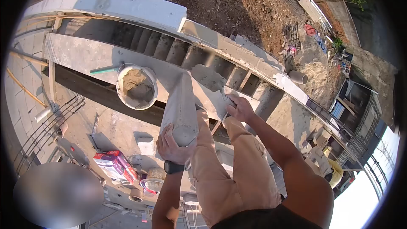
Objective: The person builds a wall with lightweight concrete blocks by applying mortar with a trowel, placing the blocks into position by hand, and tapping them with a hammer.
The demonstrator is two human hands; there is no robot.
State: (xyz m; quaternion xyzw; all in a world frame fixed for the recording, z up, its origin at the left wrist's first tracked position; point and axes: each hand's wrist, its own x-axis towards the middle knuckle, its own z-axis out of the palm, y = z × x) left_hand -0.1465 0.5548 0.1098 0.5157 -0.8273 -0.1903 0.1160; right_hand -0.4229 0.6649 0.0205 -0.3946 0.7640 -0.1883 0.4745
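My left hand (170,144), with a dark watch at its wrist, grips the near end of a long pale grey block (180,108). The block points away from me and rests against a long board (82,55). My right hand (240,108) is closed by the board's near edge, round a flat tool smeared with mortar (221,104); its handle is hidden in my fingers. Just beyond lies a patch of wet mortar (207,77) on the board. Left of the block stands a white bucket (120,91) with mortar (136,84) inside.
A green strip (104,71) lies beside the bucket. Behind the board runs a white-topped block wall (127,8) with gaps below it. Red-and-white bags (116,164) and rebar (32,148) are lower left. A person in yellow (335,174) is far right.
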